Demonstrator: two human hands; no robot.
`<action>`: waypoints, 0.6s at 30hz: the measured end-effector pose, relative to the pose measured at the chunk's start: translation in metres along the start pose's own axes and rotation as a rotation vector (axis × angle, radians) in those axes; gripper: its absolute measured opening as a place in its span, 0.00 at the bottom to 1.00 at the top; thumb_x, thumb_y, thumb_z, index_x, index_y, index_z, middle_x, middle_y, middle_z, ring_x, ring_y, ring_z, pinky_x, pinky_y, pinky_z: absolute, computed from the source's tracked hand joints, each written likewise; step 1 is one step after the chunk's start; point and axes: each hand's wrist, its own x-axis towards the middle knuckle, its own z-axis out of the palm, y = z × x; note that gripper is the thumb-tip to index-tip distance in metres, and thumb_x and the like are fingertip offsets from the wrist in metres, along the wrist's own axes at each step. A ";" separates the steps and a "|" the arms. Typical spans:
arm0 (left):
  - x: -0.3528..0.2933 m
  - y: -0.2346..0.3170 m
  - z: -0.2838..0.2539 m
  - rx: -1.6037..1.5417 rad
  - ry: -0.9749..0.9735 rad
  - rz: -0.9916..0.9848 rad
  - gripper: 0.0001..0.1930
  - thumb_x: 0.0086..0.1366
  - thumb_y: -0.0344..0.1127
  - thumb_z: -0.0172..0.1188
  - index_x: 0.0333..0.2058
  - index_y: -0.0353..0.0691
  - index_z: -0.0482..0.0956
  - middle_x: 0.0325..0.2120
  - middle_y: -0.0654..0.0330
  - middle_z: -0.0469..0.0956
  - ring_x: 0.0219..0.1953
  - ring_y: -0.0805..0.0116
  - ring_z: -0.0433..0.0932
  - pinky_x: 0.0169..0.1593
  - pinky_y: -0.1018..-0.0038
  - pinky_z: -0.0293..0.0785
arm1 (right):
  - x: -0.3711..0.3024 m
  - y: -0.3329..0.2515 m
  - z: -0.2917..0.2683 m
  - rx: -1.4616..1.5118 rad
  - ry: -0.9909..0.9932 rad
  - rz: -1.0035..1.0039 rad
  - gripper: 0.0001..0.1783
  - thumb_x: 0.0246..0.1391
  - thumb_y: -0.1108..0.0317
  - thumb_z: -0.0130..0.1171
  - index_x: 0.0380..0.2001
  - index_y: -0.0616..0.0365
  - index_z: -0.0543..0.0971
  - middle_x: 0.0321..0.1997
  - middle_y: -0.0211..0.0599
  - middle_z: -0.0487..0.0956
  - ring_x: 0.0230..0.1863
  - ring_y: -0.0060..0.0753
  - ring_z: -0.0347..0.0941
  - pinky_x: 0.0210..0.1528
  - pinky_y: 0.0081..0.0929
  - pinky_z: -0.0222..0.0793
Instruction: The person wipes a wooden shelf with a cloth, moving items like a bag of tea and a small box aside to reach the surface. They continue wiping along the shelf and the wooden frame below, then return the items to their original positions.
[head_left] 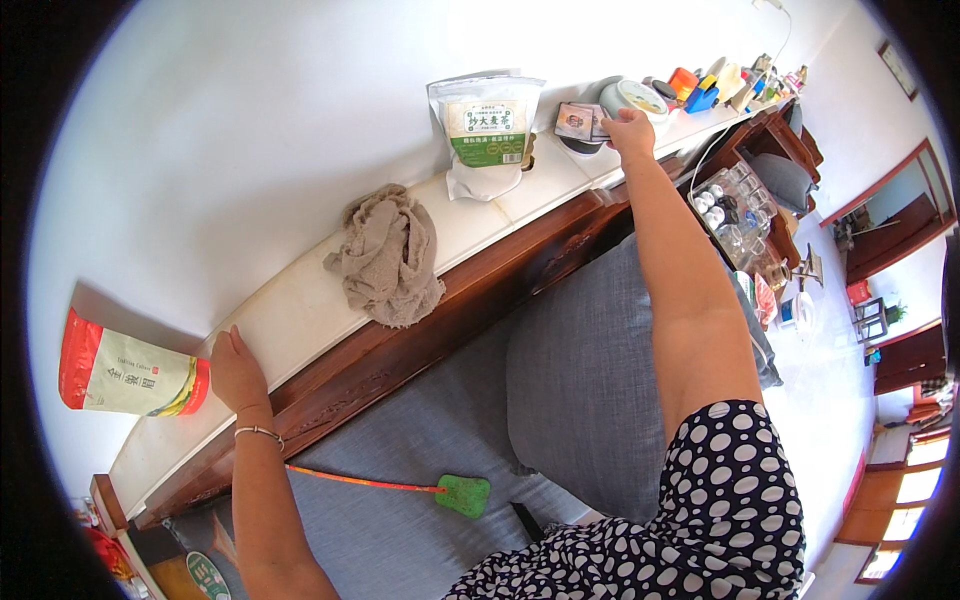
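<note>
My right hand [630, 131] reaches up to the white ledge [300, 310] and grips a small dark packet [581, 121] beside a round pale tin [636, 98]. My left hand [236, 372] rests with fingers curled on the ledge's near edge, holding nothing, close to a red and white bag [125, 373] lying on its side. A crumpled beige cloth [388, 256] and an upright white and green pouch [487, 132] sit on the ledge between my hands.
A wooden sofa back [470, 285] runs under the ledge, with grey cushions [585, 370] below. A green fly swatter [463, 494] with an orange handle lies on the seat. Colourful items [705, 88] crowd the far ledge; a tray of glasses [730, 205] stands at right.
</note>
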 end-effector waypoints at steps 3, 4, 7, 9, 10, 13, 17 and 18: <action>0.000 0.000 0.001 -0.016 0.023 0.020 0.20 0.70 0.47 0.43 0.26 0.39 0.70 0.24 0.49 0.75 0.28 0.46 0.74 0.28 0.55 0.68 | 0.003 0.010 -0.001 -0.010 0.051 -0.025 0.27 0.40 0.59 0.67 0.42 0.66 0.75 0.36 0.43 0.81 0.37 0.39 0.79 0.42 0.30 0.73; 0.000 -0.001 0.002 -0.016 0.022 0.020 0.20 0.70 0.47 0.43 0.26 0.39 0.70 0.24 0.49 0.75 0.28 0.46 0.74 0.29 0.54 0.68 | -0.001 0.009 -0.001 -0.006 0.071 -0.040 0.27 0.41 0.57 0.67 0.41 0.66 0.76 0.35 0.43 0.81 0.39 0.39 0.78 0.44 0.30 0.73; 0.000 -0.003 0.002 -0.018 0.016 0.020 0.19 0.70 0.47 0.43 0.26 0.39 0.70 0.24 0.49 0.75 0.29 0.46 0.74 0.29 0.54 0.68 | -0.010 0.004 -0.013 0.019 0.074 0.021 0.35 0.40 0.48 0.69 0.43 0.67 0.74 0.39 0.47 0.79 0.44 0.42 0.76 0.48 0.31 0.71; 0.000 -0.003 0.002 -0.018 0.010 0.015 0.19 0.70 0.47 0.43 0.26 0.39 0.70 0.25 0.49 0.75 0.29 0.46 0.74 0.29 0.54 0.68 | -0.021 -0.002 -0.013 -0.017 0.096 -0.001 0.44 0.36 0.42 0.70 0.48 0.67 0.71 0.46 0.50 0.76 0.49 0.45 0.73 0.52 0.35 0.68; 0.000 -0.001 0.002 -0.021 0.010 0.015 0.19 0.70 0.47 0.43 0.26 0.39 0.70 0.25 0.49 0.75 0.29 0.46 0.74 0.29 0.54 0.68 | -0.029 -0.004 -0.015 -0.037 0.111 -0.009 0.48 0.35 0.39 0.70 0.50 0.67 0.70 0.50 0.51 0.74 0.51 0.46 0.71 0.53 0.36 0.67; 0.000 -0.002 -0.001 -0.013 0.009 0.003 0.19 0.70 0.47 0.43 0.26 0.39 0.70 0.25 0.49 0.75 0.29 0.47 0.74 0.29 0.54 0.68 | -0.074 -0.022 -0.005 -0.414 0.147 -0.299 0.58 0.29 0.34 0.71 0.56 0.65 0.64 0.57 0.52 0.67 0.58 0.50 0.64 0.57 0.41 0.62; 0.000 0.002 0.000 -0.012 0.006 0.009 0.20 0.70 0.47 0.43 0.26 0.39 0.70 0.25 0.49 0.75 0.29 0.47 0.74 0.29 0.54 0.69 | -0.090 -0.039 0.007 -0.485 0.143 -0.328 0.58 0.29 0.34 0.70 0.58 0.62 0.63 0.59 0.51 0.64 0.61 0.50 0.60 0.58 0.40 0.60; 0.000 0.002 0.000 -0.012 0.009 0.011 0.20 0.70 0.47 0.43 0.26 0.39 0.70 0.25 0.49 0.75 0.29 0.47 0.75 0.29 0.54 0.69 | -0.090 -0.042 0.009 -0.505 0.142 -0.296 0.57 0.30 0.34 0.69 0.58 0.61 0.63 0.59 0.51 0.65 0.61 0.49 0.60 0.58 0.40 0.60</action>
